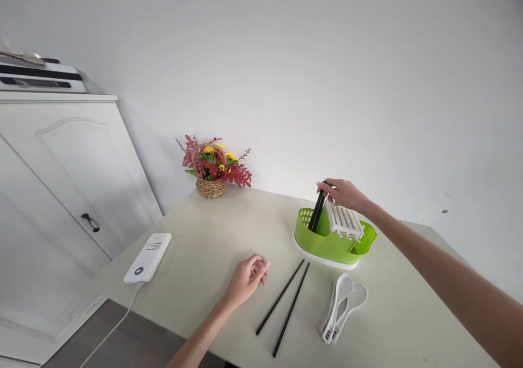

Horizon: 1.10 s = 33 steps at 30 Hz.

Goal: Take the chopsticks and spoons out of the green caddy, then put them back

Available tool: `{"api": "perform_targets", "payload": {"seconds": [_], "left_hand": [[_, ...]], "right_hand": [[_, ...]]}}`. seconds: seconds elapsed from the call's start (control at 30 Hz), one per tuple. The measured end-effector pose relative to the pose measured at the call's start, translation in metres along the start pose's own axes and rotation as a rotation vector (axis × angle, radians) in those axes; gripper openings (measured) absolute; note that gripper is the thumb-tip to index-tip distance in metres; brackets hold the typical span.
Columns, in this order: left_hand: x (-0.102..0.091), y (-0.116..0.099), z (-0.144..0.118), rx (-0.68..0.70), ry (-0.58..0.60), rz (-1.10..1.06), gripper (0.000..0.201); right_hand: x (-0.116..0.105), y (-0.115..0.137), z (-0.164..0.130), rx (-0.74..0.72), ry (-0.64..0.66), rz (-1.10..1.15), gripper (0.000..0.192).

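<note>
My right hand (342,192) reaches over the green cutlery holder (327,243) and grips the tops of black chopsticks (316,212) that stand tilted inside its left compartment. A white slotted insert (344,219) sits in the holder just under that hand. My left hand (246,277) rests on the table with loosely curled fingers and holds nothing. Two more black chopsticks (286,305) lie side by side on the table just to the right of it. White soup spoons (342,303) lie stacked in front of the holder.
A pale table (204,237) stands against a white wall. A wicker basket of artificial flowers (212,169) sits at the back. A white power bank (147,257) with a cable lies near the left edge. A white cabinet (61,166) stands to the left.
</note>
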State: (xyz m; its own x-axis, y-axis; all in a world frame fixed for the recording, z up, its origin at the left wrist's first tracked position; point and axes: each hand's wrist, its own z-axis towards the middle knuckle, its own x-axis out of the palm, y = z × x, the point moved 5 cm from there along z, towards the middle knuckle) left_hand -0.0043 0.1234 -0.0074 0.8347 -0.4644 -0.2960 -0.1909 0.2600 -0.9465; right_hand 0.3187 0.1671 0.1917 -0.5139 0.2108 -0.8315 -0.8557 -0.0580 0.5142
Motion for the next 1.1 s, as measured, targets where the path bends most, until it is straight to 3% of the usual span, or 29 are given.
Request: {"api": "perform_targets", "payload": {"seconds": [0.13, 0.3, 0.4, 0.57, 0.7, 0.83, 0.93, 1.1], "left_hand": [[0.000, -0.003, -0.001, -0.015, 0.000, 0.005, 0.045], [0.001, -0.005, -0.001, -0.016, -0.004, 0.005, 0.045], [0.001, -0.007, -0.001, -0.005, -0.005, 0.021, 0.043], [0.005, -0.017, -0.007, 0.033, 0.024, 0.210, 0.039], [0.021, -0.029, -0.023, 0.104, 0.013, 0.487, 0.031], [0.049, -0.040, -0.038, 0.178, 0.018, 0.742, 0.034], [0.066, -0.044, -0.038, 0.145, 0.055, 0.926, 0.027], [0.076, -0.046, -0.025, 0.100, 0.182, 1.222, 0.009]], "right_hand": [[0.011, -0.009, 0.005, -0.001, -0.003, -0.035, 0.047], [-0.006, -0.005, -0.004, 0.036, -0.202, -0.104, 0.044], [-0.013, 0.012, -0.020, -0.010, -0.234, -0.127, 0.043], [0.009, 0.045, -0.066, -0.268, -0.013, -0.226, 0.032], [0.032, 0.058, -0.104, -0.438, 0.114, -0.347, 0.035], [0.036, 0.065, -0.125, -0.468, 0.166, -0.372, 0.040], [0.032, 0.070, -0.130, -0.471, 0.163, -0.385, 0.041], [0.025, 0.071, -0.134, -0.461, 0.142, -0.354, 0.040]]}}
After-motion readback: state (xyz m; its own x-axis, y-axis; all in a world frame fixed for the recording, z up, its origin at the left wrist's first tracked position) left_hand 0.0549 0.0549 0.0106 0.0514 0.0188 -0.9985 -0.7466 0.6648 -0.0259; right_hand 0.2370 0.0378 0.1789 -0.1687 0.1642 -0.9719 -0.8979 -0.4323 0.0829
